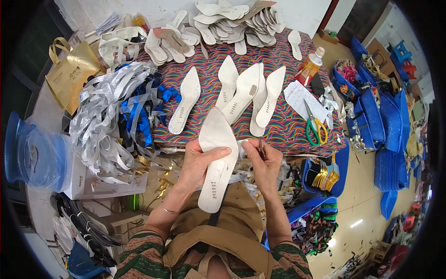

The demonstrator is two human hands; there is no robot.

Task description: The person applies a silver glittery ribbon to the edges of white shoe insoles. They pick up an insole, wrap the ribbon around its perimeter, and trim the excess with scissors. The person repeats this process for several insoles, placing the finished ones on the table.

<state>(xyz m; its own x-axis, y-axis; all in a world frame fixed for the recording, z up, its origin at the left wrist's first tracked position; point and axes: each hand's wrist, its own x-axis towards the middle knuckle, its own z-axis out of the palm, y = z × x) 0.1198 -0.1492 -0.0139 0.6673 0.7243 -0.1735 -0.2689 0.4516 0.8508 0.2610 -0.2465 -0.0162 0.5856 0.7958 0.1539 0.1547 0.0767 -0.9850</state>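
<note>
White insole (pixel 222 163) in hand: it is held over the table's near edge, pointed end away from the person and rounded heel toward the apron (pixel 218 232). The left hand (pixel 197 163) is closed on its left side, thumb laid flat across the face and the fingers behind, mostly hidden. At its right edge the right hand (pixel 265 162) is nearly closed; thumb and forefinger pinch by a small whitish piece (pixel 242 145), and a thin dark tool (pixel 262 149) is tucked among the curled fingers. Whether that piece is joined to the insole, I cannot tell.

The held tip comes up in front of a cluster of overlapping insoles (pixel 246 88) on the patterned cloth (pixel 209 65), hiding a little of them. One more insole (pixel 186 100) with a glittery edge lies apart to the left, and a big pile (pixel 232 25) fills the back.

Silver strips (pixel 109 107) and blue strips (pixel 141 121) heap up at the left, beside a gold bag (pixel 74 79). At the right, scissors (pixel 314 120) lie with their blades over a written sheet (pixel 297 98), near a bottle (pixel 310 67). Blue bins (pixel 390 123) line the floor beyond.
</note>
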